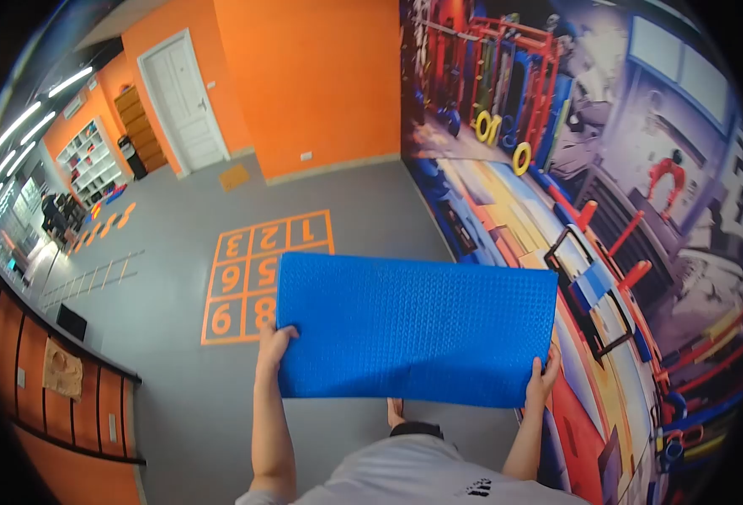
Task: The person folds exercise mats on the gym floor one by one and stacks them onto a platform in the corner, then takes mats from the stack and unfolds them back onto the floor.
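A blue rectangular mat (418,328) with a textured surface is held up in front of my body, its long side running left to right. My left hand (276,343) grips its left edge, with the thumb on the near face. At the right edge, my right hand (543,376) holds the lower part with the thumb in front. The fingers behind the mat are partly hidden. Part of an orange number grid (230,280) on the grey floor is covered by the mat.
A mural wall (607,210) runs along the right. Ahead are an orange wall (321,84) and a white door (184,101). White shelves (92,165) and a person (54,215) are at the far left. A wooden panel with black bars (34,370) stands near left.
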`<action>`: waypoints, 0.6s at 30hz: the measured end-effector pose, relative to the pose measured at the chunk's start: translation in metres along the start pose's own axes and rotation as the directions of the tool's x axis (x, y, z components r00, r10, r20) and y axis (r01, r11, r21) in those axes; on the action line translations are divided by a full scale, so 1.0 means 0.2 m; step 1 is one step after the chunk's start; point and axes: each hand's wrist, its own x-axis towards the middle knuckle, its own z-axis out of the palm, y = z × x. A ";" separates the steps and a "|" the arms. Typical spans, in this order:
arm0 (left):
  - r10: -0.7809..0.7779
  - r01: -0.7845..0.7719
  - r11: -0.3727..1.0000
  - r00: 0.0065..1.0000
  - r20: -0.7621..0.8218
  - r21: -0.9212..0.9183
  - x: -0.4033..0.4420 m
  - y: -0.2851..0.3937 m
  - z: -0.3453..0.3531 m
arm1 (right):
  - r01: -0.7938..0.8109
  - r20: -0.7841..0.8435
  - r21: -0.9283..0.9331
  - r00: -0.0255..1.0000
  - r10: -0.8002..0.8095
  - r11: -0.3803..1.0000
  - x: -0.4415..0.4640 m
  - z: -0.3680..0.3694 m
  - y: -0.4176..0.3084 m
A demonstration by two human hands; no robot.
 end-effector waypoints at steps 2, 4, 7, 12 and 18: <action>0.013 -0.013 1.000 0.999 -0.033 -0.001 0.18 0.03 0.01 | -0.014 0.015 0.046 1.000 0.013 0.999 0.21 0.21 0.13; 0.047 -0.047 0.999 0.997 -0.056 -0.003 0.33 0.07 -0.03 | -0.020 0.071 0.034 0.997 0.017 0.999 0.42 0.47 0.15; -0.012 0.019 0.998 0.994 -0.109 0.061 0.52 0.18 -0.14 | -0.038 0.183 0.080 0.983 0.023 0.996 0.70 0.83 0.23; -0.067 0.086 0.995 0.954 -0.291 0.052 0.85 0.13 -0.24 | -0.026 0.310 0.107 0.951 -0.009 0.994 1.01 1.45 0.21; -0.186 0.178 0.983 0.932 -0.312 -0.054 1.45 0.03 -0.19 | -0.112 0.501 0.018 0.861 0.088 0.994 1.42 2.01 0.34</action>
